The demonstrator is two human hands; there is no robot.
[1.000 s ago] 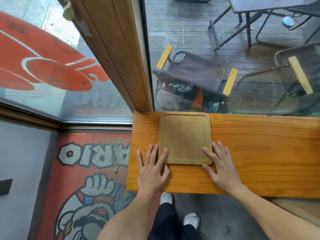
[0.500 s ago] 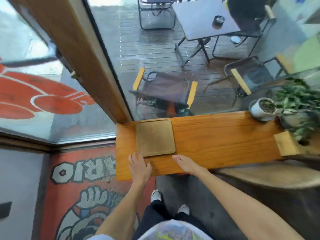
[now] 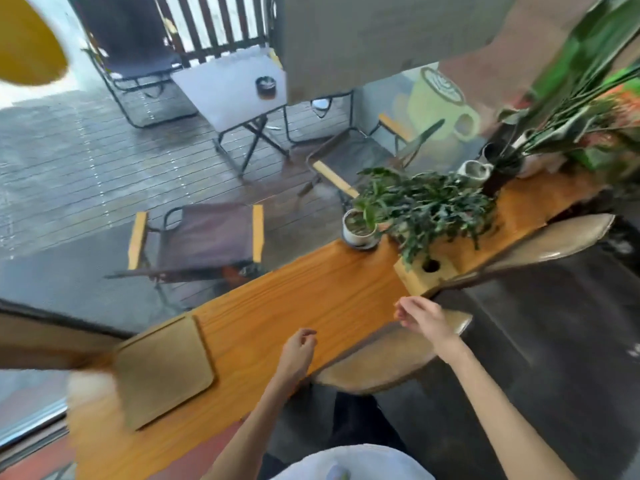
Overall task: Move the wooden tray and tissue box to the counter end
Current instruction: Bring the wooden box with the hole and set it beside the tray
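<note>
The square wooden tray (image 3: 162, 368) lies flat at the left end of the orange wooden counter (image 3: 294, 299). The wooden tissue box (image 3: 426, 273), with a round hole in its top, stands further right at the counter's near edge, partly under plant leaves. My left hand (image 3: 298, 348) hovers over the counter's near edge, right of the tray, fingers loosely curled and holding nothing. My right hand (image 3: 420, 317) is raised just left of and below the tissue box, fingers loosely apart, empty and not touching the box.
A white potted plant (image 3: 358, 228) and a leafy bush (image 3: 433, 209) stand behind the tissue box; more pots and plants (image 3: 502, 168) crowd the counter's far right. Stool seats (image 3: 377, 362) sit below the near edge. A window runs along the back.
Both hands have left the tray and moved right along the counter. My view has swung right and tilted, bringing the tissue box and plants closer. The tray stays at the left end.
</note>
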